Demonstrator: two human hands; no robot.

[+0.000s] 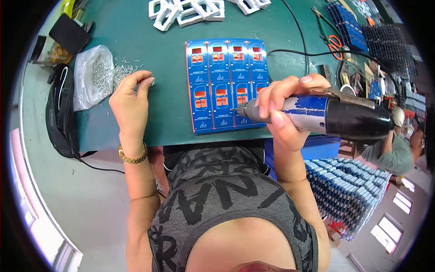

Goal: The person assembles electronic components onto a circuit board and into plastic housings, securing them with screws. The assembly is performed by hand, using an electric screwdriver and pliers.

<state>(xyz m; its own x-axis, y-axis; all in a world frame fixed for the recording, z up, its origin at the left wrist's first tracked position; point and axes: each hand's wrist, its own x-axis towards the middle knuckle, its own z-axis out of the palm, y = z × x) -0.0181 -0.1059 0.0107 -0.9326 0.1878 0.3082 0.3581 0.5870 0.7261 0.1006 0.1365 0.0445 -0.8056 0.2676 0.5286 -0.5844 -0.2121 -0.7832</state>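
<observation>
My right hand (290,109) is wrapped round an electric screwdriver (358,119) with a blue, silver and black body, held nearly level. Its bit points left over the lower part of a blue panel sheet (224,75); I cannot tell whether it touches. The sheet lies flat on the green table and has rows of red and orange windows. To the left, my left hand (130,106) is raised by a small heap of loose screws (123,72), thumb and forefinger pinched together. Anything between those fingertips is too small to name. Beside the heap lies a clear bag (84,88) of screws.
White plastic frames (190,13) lie at the table's far edge. Orange-handled pliers (334,45) and a black cable (297,52) are at the right. A black pouch (59,122) sits far left. Stacked parts (349,190) stand lower right, near another person (392,154).
</observation>
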